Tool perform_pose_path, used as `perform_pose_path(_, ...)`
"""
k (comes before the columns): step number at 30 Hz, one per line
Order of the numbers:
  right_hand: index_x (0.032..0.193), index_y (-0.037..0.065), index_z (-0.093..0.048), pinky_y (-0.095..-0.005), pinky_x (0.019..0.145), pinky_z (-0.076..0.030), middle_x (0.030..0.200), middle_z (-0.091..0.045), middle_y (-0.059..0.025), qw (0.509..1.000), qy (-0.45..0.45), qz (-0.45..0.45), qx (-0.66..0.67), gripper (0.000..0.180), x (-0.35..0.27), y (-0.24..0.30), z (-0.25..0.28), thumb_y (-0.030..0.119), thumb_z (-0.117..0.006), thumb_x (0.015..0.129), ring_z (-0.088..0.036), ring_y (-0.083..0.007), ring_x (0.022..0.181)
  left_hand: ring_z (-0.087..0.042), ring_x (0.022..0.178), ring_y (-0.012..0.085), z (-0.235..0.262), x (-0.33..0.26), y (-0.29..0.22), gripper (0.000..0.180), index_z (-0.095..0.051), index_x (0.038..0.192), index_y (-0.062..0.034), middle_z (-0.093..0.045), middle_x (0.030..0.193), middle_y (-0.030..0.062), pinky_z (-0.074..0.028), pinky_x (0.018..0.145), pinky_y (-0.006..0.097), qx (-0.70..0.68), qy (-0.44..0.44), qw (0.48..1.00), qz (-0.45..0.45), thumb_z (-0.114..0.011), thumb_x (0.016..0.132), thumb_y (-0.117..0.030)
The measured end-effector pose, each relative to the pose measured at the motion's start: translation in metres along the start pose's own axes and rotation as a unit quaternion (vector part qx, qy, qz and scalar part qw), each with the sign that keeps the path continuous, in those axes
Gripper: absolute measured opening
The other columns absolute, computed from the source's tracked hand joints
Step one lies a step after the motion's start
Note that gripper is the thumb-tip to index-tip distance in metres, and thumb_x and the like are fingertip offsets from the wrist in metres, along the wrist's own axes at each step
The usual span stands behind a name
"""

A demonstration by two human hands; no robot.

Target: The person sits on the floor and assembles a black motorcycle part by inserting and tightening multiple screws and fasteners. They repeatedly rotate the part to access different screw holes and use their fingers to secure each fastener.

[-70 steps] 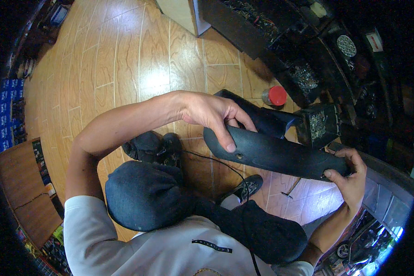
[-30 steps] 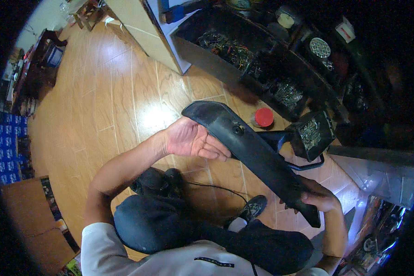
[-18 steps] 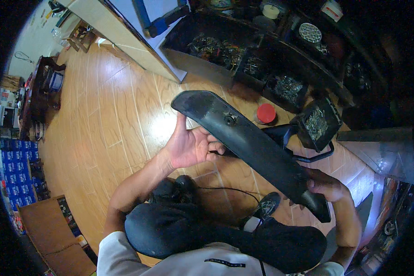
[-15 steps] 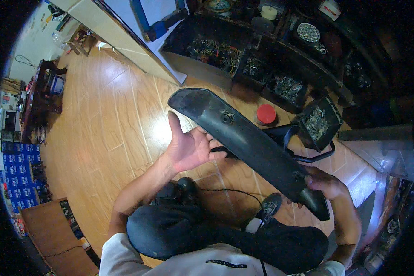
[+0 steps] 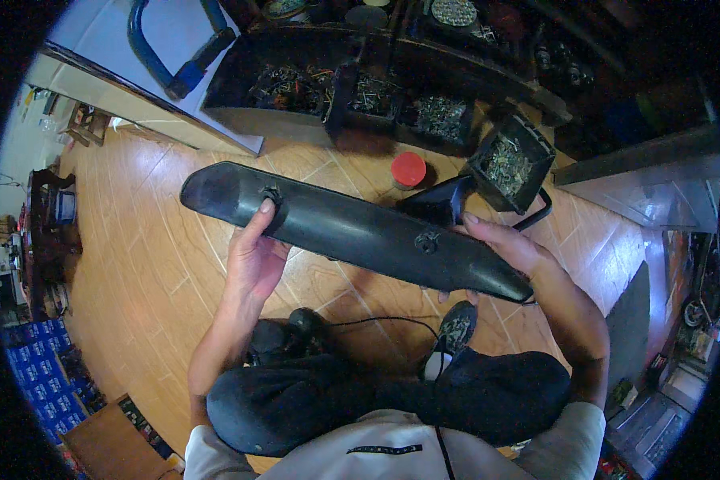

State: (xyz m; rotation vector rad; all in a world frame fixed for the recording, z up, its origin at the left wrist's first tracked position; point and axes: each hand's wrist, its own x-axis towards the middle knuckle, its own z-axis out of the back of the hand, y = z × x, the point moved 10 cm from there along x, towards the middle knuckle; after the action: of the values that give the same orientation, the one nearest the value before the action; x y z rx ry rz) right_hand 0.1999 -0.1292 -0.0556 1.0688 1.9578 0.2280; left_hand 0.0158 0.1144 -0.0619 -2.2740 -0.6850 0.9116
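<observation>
A long black moulded cover (image 5: pixel 344 228), curved across and narrowing at its right end, is held up crosswise above the tiled floor. Two mounting points with holes show on its upper face. My left hand (image 5: pixel 258 260) grips it near the left end, thumb pressed beside one mounting point and fingers underneath. My right hand (image 5: pixel 504 244) clasps it toward the narrow end, thumb at the far edge and fingertips showing below the near edge. Beyond it, a black funnel-like part (image 5: pixel 442 200) is partly hidden by the cover and my right hand.
A red-lidded jar (image 5: pixel 408 170) stands on the floor past the cover. To its right is a tilted black bin of screws (image 5: pixel 508 164). Several dark bins of hardware (image 5: pixel 288 92) line the far side. A cable (image 5: pixel 384 319) crosses the floor by my shoe (image 5: pixel 458 326).
The cover has swung to a flatter, more level angle and shifted left in view. My left hand, spread open beneath it before, now grips it with the thumb on top.
</observation>
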Motion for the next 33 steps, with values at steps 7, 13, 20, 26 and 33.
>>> perform_pose_path(7, 0.144, 0.005, -0.051, -0.0267, 0.067, -0.057, 0.111, -0.071, -0.0104, 0.994, 0.031, 0.057, -0.092, 0.065, -0.002, 0.016, -0.013, 0.050, -0.060, 0.098, -0.070, -0.0147, 0.085, -0.062, 0.117, 0.0219, 0.008, -0.002, -0.006, 0.036, -0.063, 0.123, -0.0081, -0.069, 0.123, 0.0058, -0.046, 0.106, 0.041, -0.002, 0.028, 1.000, -0.010, -0.069, 0.096, -0.030)
perform_pose_path(13, 0.154, 0.007, -0.040, -0.0259, 0.073, -0.053, 0.129, -0.063, -0.0085, 0.988, 0.004, 0.036, -0.151, 0.075, -0.008, 0.016, -0.010, 0.042, -0.069, 0.095, -0.064, -0.0124, 0.102, -0.061, 0.120, 0.0232, 0.008, -0.003, -0.010, 0.033, -0.064, 0.124, -0.0112, -0.066, 0.128, 0.0076, -0.045, 0.108, 0.044, -0.028, 0.047, 0.998, -0.022, -0.066, 0.098, -0.030)
perform_pose_path(20, 0.153, 0.005, -0.040, -0.0254, 0.069, -0.054, 0.124, -0.065, -0.0094, 0.979, 0.021, 0.081, -0.185, 0.078, -0.003, 0.022, -0.014, 0.046, -0.068, 0.094, -0.066, -0.0140, 0.096, -0.061, 0.121, 0.0233, 0.008, -0.002, -0.011, 0.030, -0.065, 0.123, -0.0128, -0.066, 0.130, 0.0079, -0.046, 0.108, 0.044, -0.038, 0.043, 0.998, -0.024, -0.065, 0.098, -0.029)
perform_pose_path(26, 0.149, 0.004, -0.045, -0.0273, 0.070, -0.056, 0.122, -0.065, -0.0102, 0.993, -0.016, 0.025, -0.115, 0.073, -0.007, 0.018, -0.014, 0.049, -0.066, 0.095, -0.068, -0.0161, 0.095, -0.065, 0.114, 0.0189, 0.007, -0.002, -0.007, 0.029, -0.065, 0.122, -0.0117, -0.071, 0.120, 0.0047, -0.049, 0.102, 0.039, -0.013, 0.018, 1.000, -0.005, -0.065, 0.099, -0.029)
perform_pose_path(33, 0.137, 0.002, -0.055, -0.0333, 0.086, -0.055, 0.116, -0.068, -0.0102, 0.955, -0.051, 0.064, -0.284, 0.054, -0.001, 0.030, -0.011, 0.040, -0.062, 0.100, -0.067, -0.0200, 0.100, -0.065, 0.112, 0.0175, 0.007, -0.007, -0.015, 0.032, -0.063, 0.123, -0.0112, -0.070, 0.119, 0.0032, -0.050, 0.100, 0.037, 0.032, -0.015, 0.999, -0.034, -0.069, 0.096, -0.027)
